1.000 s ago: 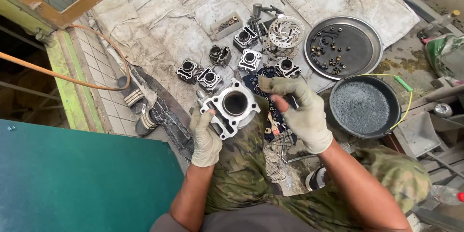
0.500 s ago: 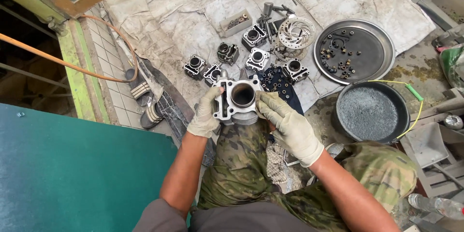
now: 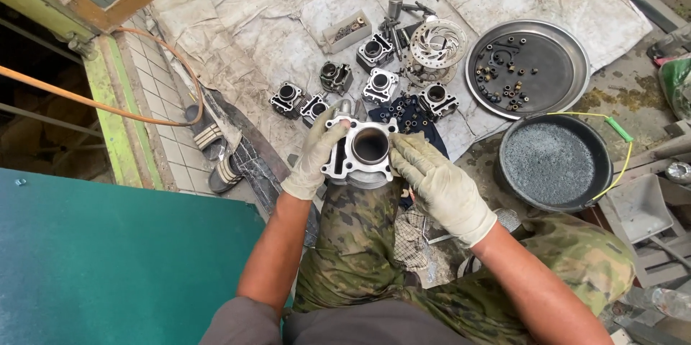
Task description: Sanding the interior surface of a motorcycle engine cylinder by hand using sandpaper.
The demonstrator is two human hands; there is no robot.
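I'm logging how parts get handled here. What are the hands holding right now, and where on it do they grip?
Both gloved hands hold a metal engine cylinder, bore facing up: the left hand grips its left side, the right hand its right side.

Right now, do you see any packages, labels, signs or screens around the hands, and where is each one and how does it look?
No labels, signs or screens show.
Small open grey rectangular box: on the pale cloth, far left of the parts, small dark pieces inside.
Clear plastic bottle: lying at the lower right edge, partly cut off.
Both gloved hands, left hand and right hand, hold a silver metal engine cylinder, no package.
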